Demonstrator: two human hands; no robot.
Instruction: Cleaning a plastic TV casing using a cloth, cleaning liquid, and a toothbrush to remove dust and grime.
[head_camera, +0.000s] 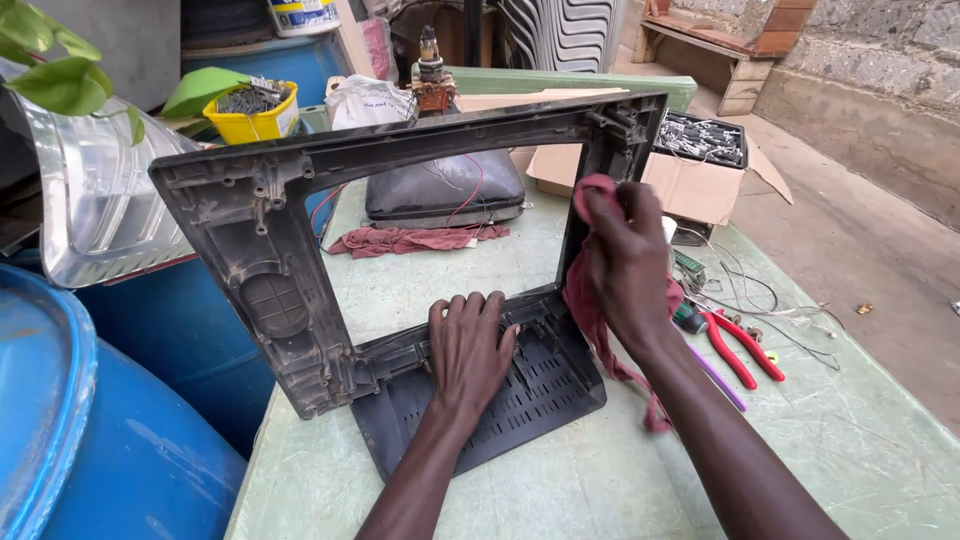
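A dusty black plastic television front frame stands upright on a pale green table, its inner side facing me. My left hand lies flat, fingers spread, on the frame's slotted bottom panel and holds it down. My right hand grips a dark red rag and presses it against the frame's right upright. The rag's tail hangs down past my wrist to the table.
A picture tube lies face down behind the frame on another red cloth. Red-handled pliers and loose wires lie at the right. A cardboard box of parts, a yellow tub and blue barrels surround the table.
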